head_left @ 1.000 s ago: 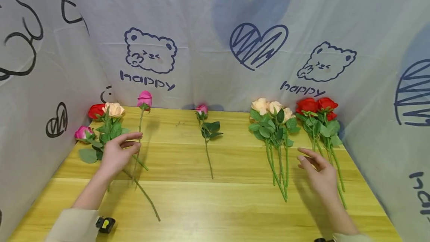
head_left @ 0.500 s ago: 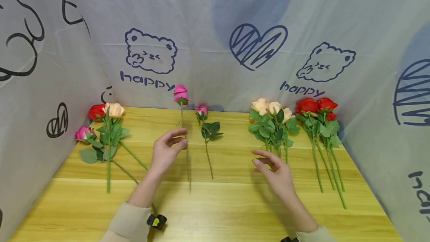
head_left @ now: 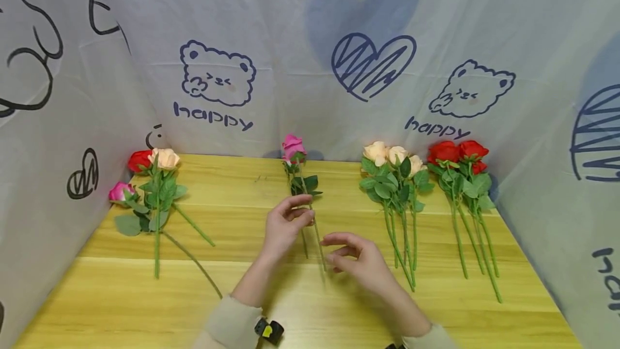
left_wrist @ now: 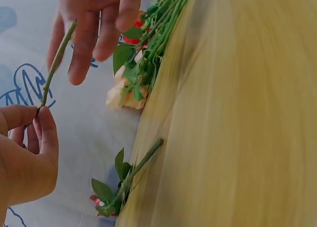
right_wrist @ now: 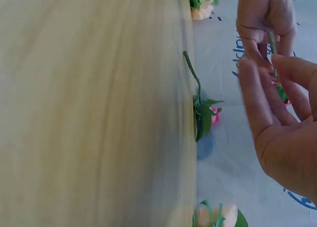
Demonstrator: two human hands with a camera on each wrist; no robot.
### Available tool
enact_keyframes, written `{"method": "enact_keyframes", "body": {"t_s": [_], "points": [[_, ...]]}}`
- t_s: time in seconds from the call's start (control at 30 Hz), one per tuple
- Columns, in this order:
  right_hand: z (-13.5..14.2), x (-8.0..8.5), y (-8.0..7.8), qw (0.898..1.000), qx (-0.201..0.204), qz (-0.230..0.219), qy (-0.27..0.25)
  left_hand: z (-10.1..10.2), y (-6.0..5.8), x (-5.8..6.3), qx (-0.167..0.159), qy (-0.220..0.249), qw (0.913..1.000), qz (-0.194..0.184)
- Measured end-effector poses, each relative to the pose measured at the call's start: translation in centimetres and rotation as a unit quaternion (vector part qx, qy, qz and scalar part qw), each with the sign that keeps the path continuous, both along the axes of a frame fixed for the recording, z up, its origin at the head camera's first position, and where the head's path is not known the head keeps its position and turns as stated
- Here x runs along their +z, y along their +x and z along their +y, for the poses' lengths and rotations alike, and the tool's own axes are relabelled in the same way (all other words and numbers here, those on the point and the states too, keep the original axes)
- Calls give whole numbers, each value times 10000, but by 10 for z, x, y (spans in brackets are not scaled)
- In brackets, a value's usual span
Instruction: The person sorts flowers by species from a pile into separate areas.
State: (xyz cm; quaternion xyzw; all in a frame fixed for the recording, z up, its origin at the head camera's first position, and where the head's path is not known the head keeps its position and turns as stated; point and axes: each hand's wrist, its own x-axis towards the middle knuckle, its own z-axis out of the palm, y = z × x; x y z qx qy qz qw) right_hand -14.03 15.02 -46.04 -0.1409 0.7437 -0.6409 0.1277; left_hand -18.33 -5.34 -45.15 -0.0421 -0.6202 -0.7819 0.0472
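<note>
My left hand [head_left: 283, 230] pinches the thin stem of a pink rose [head_left: 293, 148] between thumb and fingers, holding it raised and slightly tilted above the table. In the left wrist view the bare lower stem [left_wrist: 54, 66] sticks out past the pinch. My right hand [head_left: 360, 263] hovers beside that lower end, fingers loosely bent and apart from the thumb, nothing held; whether it touches the stem I cannot tell. Behind the held bloom, a second pink rose with green leaves [head_left: 311, 183] lies on the table, its flower mostly hidden in the head view.
On the wooden table [head_left: 194, 327], several peach roses [head_left: 397, 156] and red roses [head_left: 443, 153] lie in two groups at right. At left rest a red rose [head_left: 139, 160], a peach rose [head_left: 166, 158] and a pink-white rose [head_left: 120, 192]. A printed cloth [head_left: 290, 69] encloses the table.
My left hand has carried the pink rose from the left group rightward to the middle. My right hand has moved left from the red roses toward the stem's lower end.
</note>
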Motion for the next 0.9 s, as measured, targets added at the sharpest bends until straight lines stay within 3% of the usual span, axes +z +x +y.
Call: {"method": "enact_keyframes", "body": {"t_s": [0.2,0.4,0.9], "points": [[-7,-3,2,9984,-293,-405,-256,5,0,-1,116,178,9997,-141],[-10,-1,3,9966,-253,-507,-593,8,1,-3,221,224,9993,-188],[-10,3,5,9975,-184,-521,-449,12,4,-5,181,-69,9998,-73]]}}
